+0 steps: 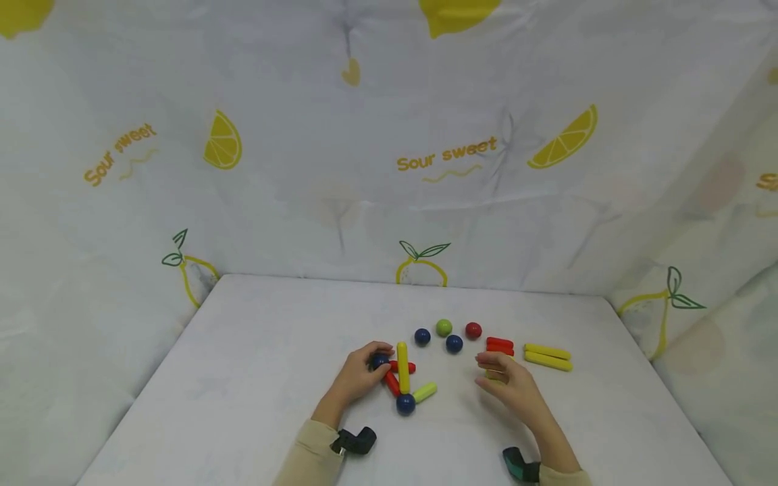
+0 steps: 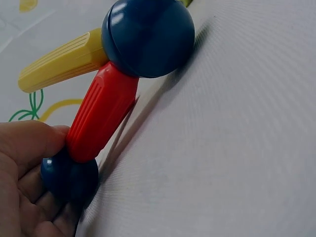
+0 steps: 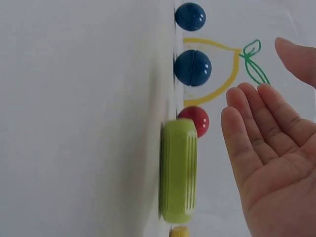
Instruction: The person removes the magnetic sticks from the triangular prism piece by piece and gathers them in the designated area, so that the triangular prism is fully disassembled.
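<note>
My left hand [image 1: 357,373] grips a blue ball [image 2: 71,177] at one end of a red rod [image 2: 103,116]. That rod's other end joins a larger-looking blue ball [image 2: 150,37], from which a yellow rod [image 1: 403,368] rises off the table and a light green rod [image 1: 425,392] sticks out to the right. Another red rod [image 1: 410,368] passes behind the yellow one, and its left end is by the held ball. My right hand [image 1: 513,388] hovers with fingers extended and nothing in its palm, near a loose green rod [image 3: 178,170] that it partly covers in the head view.
Behind the joined pieces lie two loose blue balls [image 1: 454,344], a green ball [image 1: 444,328] and a red ball [image 1: 473,330]. Short red rods [image 1: 500,343] and two yellow rods [image 1: 549,361] lie farther right on the white table [image 1: 273,337].
</note>
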The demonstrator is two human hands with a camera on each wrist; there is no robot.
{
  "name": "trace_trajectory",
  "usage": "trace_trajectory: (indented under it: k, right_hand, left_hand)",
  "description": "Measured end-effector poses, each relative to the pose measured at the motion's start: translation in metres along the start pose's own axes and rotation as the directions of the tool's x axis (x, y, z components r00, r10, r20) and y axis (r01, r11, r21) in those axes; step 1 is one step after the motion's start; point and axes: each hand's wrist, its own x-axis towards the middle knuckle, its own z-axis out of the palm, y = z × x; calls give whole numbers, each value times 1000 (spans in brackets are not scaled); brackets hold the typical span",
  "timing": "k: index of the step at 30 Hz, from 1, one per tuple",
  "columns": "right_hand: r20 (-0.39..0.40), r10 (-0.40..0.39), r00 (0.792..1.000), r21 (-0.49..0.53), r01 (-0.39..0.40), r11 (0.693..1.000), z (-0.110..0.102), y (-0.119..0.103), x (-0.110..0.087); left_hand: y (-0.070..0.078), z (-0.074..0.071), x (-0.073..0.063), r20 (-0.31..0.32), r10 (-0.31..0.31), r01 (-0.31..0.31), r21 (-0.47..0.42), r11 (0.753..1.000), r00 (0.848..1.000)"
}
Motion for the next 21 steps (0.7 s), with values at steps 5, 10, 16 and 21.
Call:
trace_trajectory:
  k: [5,10,16,21]
  right_hand:
    - [105,-28,994,136,14,991,23,-11,11]
    - [190,-143,971,222,99,970,43,-18,23]
    - [248,-254,935,294,177,939,58,-28,38]
    - [303,-299,905,348,187,919,71,-35,48]
  left_hand:
    - [-2,0,-2,-8,-12,12,5,1000,1000]
    - [-1,-1,-3,-1,-13,13,-7,1000,1000]
    - [3,-2,-2,2,-9,9,-4,1000,1000]
    - [5,-2,-1,2,-11,11,-10,1000,1000]
